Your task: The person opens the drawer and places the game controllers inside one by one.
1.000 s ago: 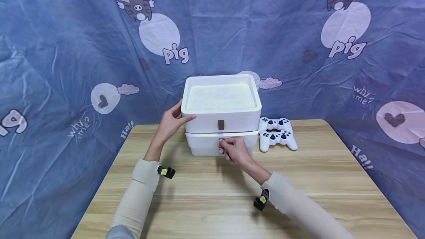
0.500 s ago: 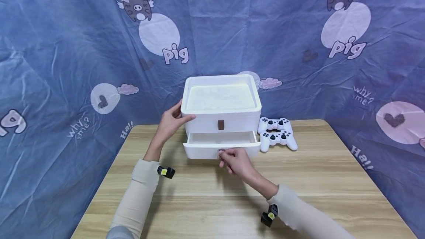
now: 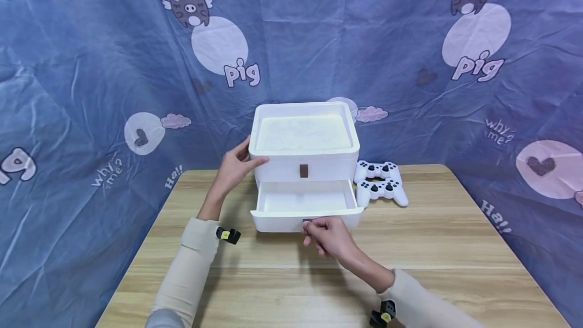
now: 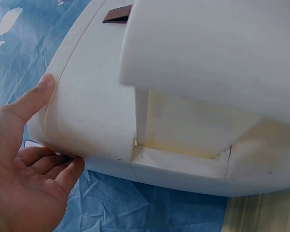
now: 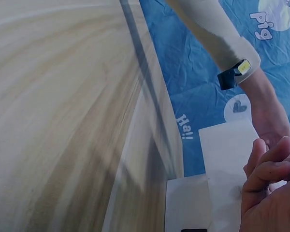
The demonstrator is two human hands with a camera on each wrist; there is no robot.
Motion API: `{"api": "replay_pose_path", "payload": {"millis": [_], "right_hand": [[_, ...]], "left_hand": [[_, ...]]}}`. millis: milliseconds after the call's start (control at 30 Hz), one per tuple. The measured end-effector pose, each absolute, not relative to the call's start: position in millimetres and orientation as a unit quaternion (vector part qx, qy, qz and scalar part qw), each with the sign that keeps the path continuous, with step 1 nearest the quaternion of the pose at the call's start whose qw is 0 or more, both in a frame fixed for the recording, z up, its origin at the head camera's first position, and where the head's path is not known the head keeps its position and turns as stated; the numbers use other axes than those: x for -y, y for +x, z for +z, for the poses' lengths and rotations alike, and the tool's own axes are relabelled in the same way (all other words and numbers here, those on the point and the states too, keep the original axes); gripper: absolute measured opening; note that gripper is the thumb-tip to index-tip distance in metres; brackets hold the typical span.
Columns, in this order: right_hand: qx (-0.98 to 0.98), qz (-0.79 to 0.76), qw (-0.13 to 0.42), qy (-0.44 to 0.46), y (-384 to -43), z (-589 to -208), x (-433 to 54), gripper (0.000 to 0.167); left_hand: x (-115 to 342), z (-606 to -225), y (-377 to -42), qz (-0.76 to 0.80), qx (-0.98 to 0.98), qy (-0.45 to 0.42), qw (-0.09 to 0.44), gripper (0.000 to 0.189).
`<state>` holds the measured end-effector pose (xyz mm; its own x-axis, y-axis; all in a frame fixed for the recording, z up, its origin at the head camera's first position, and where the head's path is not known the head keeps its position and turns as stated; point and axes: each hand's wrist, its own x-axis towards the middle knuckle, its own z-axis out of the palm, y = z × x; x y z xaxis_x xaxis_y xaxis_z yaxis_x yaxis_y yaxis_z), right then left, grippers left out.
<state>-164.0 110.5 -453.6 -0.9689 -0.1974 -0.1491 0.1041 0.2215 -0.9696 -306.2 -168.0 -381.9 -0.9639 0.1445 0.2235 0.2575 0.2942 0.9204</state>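
A white two-tier drawer box (image 3: 282, 167) stands at the back of the table in the head view. My left hand (image 3: 231, 172) holds its left front corner, thumb on the front and fingers at the side. The lower drawer (image 3: 278, 222) is pulled well out, and its visible inside is bare. My right hand (image 3: 332, 238) pinches the small brown pull tab at the drawer's front, mostly hidden by thumb and fingers. The upper drawer is closed, with its own brown tab (image 3: 303, 170) showing. In the left wrist view, the lower drawer front (image 4: 208, 53) juts out beyond the upper one.
Two white game controllers (image 3: 382, 191) lie one behind the other, close to the right side of the box. The wooden table (image 3: 273, 287) extends in front. A blue printed cloth (image 3: 296, 39) hangs behind and along both sides.
The lower drawer has slid out toward me from nearly closed, drawn by my right hand on its tab. My left hand has stayed on the box corner.
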Motion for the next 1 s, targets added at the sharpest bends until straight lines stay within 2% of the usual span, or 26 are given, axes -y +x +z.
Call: {"api": "replay_pose_path", "payload": {"millis": [467, 1000], "right_hand": [[-0.768, -0.621, 0.151, -0.049, -141.0, -452.3, -117.0, 0.027], [-0.752, -0.634, 0.167, -0.067, -139.6, -452.1, -118.9, 0.026]], "left_hand": [[168.0, -381.8, -307.2, -0.578, 0.805, -0.123, 0.048, 0.101], [167.2, -380.2, -305.5, -0.579, 0.804, -0.124, 0.049, 0.101]]}}
